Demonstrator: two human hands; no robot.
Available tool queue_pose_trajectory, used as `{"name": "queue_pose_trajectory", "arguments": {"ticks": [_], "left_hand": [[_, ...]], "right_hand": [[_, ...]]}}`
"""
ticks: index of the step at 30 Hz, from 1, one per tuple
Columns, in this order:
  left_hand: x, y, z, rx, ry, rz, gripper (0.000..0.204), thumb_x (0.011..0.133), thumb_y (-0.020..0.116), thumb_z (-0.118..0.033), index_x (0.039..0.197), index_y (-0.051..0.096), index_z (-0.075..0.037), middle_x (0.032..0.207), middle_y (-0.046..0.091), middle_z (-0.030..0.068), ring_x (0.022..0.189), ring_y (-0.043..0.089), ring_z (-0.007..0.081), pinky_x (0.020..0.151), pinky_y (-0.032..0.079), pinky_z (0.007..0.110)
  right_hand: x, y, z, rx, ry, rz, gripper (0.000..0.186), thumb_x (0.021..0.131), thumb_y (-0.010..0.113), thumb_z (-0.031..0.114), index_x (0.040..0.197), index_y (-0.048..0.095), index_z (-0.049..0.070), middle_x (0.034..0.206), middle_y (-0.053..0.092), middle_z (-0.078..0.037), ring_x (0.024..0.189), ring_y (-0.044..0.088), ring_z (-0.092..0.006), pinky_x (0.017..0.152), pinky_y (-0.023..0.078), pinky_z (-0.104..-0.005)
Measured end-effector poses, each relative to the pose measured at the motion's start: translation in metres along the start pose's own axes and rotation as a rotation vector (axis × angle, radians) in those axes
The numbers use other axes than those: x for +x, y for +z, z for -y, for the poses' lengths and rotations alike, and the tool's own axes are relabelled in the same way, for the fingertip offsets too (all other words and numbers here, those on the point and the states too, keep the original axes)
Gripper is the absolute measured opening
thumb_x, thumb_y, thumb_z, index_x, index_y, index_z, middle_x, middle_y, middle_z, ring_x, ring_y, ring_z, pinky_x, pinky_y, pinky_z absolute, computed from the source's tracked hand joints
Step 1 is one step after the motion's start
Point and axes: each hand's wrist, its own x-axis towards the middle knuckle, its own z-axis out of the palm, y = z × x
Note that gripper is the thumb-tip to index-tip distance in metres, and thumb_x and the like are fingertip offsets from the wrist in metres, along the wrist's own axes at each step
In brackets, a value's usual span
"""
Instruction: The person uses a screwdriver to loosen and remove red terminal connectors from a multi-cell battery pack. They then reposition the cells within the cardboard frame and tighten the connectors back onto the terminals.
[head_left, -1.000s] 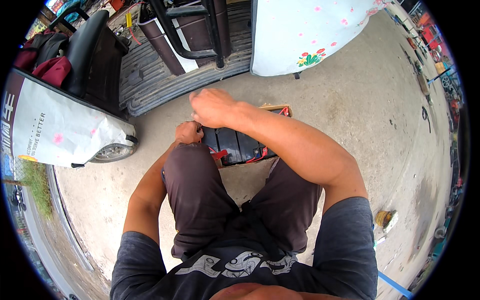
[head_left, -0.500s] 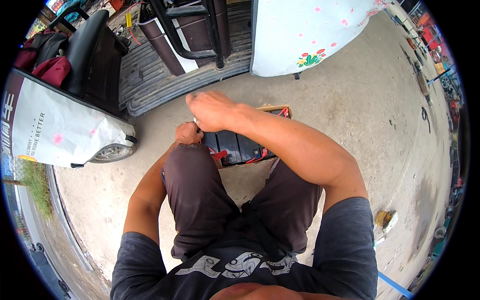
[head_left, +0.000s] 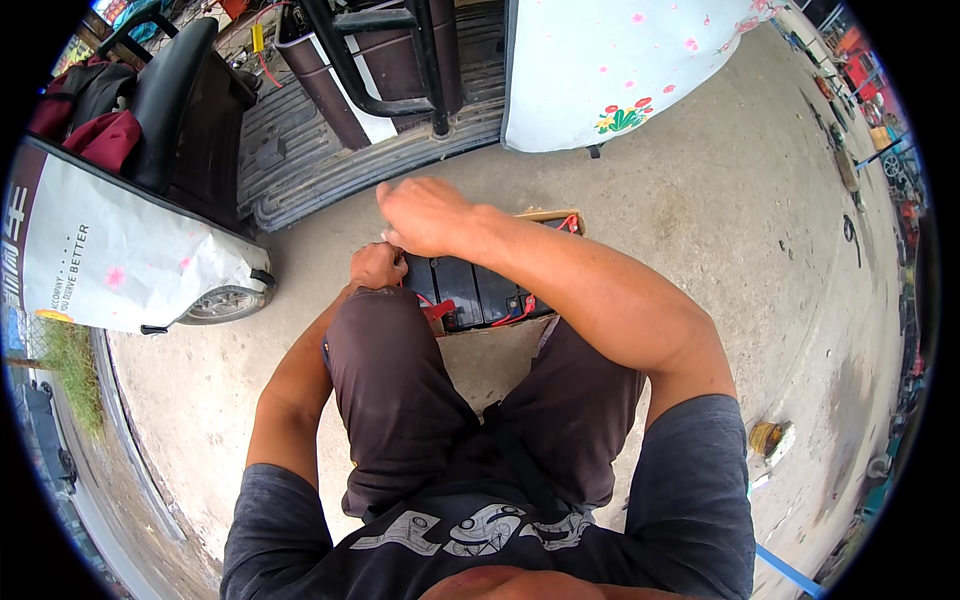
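A pack of black batteries [head_left: 478, 290] lies on the ground before my knees, partly covered by my right forearm. Red wires [head_left: 514, 318] run across its top, and a red piece [head_left: 437, 311] sits near its near left corner. Brown cardboard [head_left: 552, 215] edges the pack. My left hand [head_left: 377, 266] is closed at the left end of the pack, beside my knee. Just above and to its right, my right hand [head_left: 424, 214] is curled into a fist, its forearm reaching across the pack. Whatever the fingers of either hand grip is hidden.
Ahead stands a vehicle with a ribbed floor [head_left: 290, 175], a black tubular frame [head_left: 437, 80] and a white flowered panel [head_left: 610, 75]. Its wheel [head_left: 222, 304] is at left. A yellowish round container [head_left: 767, 438] sits on the concrete at right.
My right hand has shifted very slightly to the right, still curled. My left hand stays in place. A dark car at the far left edge has moved up in the picture.
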Motion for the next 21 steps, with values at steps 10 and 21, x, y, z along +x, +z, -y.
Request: {"name": "queue_pose_trajectory", "arguments": {"ticks": [10,21], "left_hand": [[0.005,0.007,0.007,0.011,0.000,0.016,0.023,0.079,0.064,-0.026,0.088,0.073,-0.007,0.087,0.071,0.0191,0.085,0.068,0.0390,0.079,0.053,0.049],[0.004,0.004,0.004,0.010,-0.001,0.031,0.023,0.078,0.064,-0.026,0.094,0.072,-0.011,0.090,0.071,0.0194,0.085,0.068,0.0395,0.078,0.053,0.050]], "right_hand": [[-0.001,0.001,0.000,0.009,-0.037,-0.033,0.048,0.079,0.071,0.016,0.114,0.055,-0.011,0.093,0.068,-0.026,0.096,0.066,-0.0398,0.082,0.052,-0.0488],[-0.001,0.003,-0.007,-0.031,-0.059,-0.014,0.039,0.083,0.067,0.021,0.108,0.058,-0.008,0.096,0.069,-0.025,0.099,0.065,-0.0408,0.084,0.051,-0.0497]]}}
